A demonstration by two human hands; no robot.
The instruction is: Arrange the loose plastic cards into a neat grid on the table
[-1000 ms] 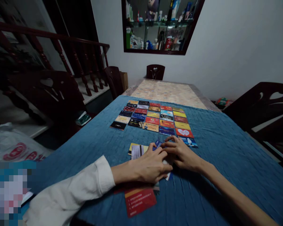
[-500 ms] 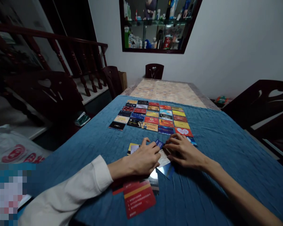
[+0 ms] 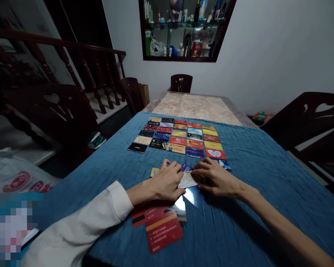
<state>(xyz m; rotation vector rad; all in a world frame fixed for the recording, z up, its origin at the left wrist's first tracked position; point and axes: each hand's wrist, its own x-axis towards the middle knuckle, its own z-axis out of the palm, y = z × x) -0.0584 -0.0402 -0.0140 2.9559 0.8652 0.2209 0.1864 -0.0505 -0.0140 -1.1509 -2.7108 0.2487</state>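
My left hand (image 3: 167, 181) lies flat, fingers spread, on a loose heap of plastic cards on the blue cloth (image 3: 261, 178). My right hand (image 3: 215, 180) rests beside it, fingers stretched onto the same heap, touching a pale card (image 3: 187, 180) between the two hands. A shiny blue card (image 3: 194, 195) pokes out just below them. A yellow card (image 3: 154, 171) shows left of my left hand. A red card with a yellow stripe (image 3: 163, 231) lies nearest me. Further off, a grid of several coloured cards (image 3: 180, 140) is laid out in rows.
Beyond the blue cloth the table shows a patterned top (image 3: 197, 107). Dark wooden chairs stand at the left (image 3: 58, 111), far end (image 3: 180, 83) and right (image 3: 311, 118). A white bag with red print (image 3: 13, 178) sits at the left. A wall cabinet (image 3: 183, 29) holds bottles.
Both hands have slid a little away from me and spread the heap. The pale card and the shiny blue card have come into sight between and below them.
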